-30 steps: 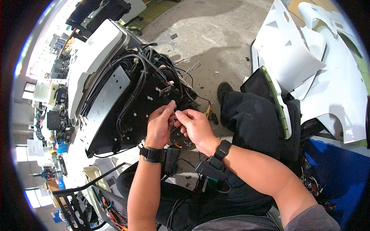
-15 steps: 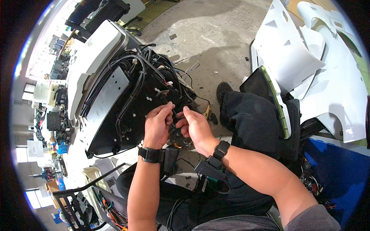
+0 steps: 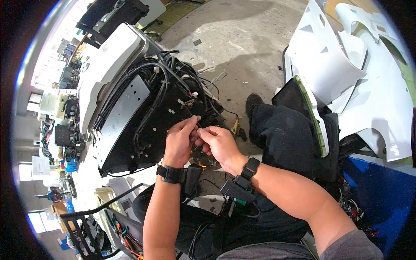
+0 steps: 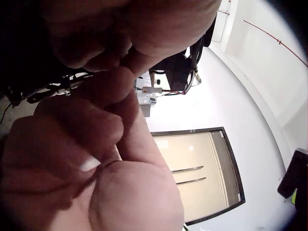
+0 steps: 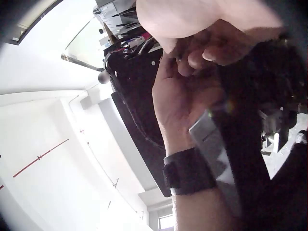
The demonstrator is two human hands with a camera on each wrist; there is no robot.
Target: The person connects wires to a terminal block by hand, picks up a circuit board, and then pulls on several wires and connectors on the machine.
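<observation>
My left hand (image 3: 177,143) and right hand (image 3: 222,145) meet fingertip to fingertip in front of a black metal panel (image 3: 119,149). Between them a thin dark wire (image 3: 199,125) shows as a short stretch, pinched by thumb and fingers on both sides; most of it is hidden by the fingers. Just beyond the fingertips, a small circuit board (image 3: 187,103) sits against the panel. In the left wrist view, the curled fingers of the left hand (image 4: 72,144) lie close under the right hand (image 4: 168,29).
A thick bundle of black cables (image 3: 119,89) drapes over the panel beside a white cover (image 3: 108,54). White body panels (image 3: 320,65) stand at the right, above a blue bin (image 3: 381,186). A tray of tools (image 3: 123,236) lies at the lower left.
Half a second ago the right thumb was lifted and the hands were slightly apart. Now the thumb has come down on the fingers and the hands are closer together.
</observation>
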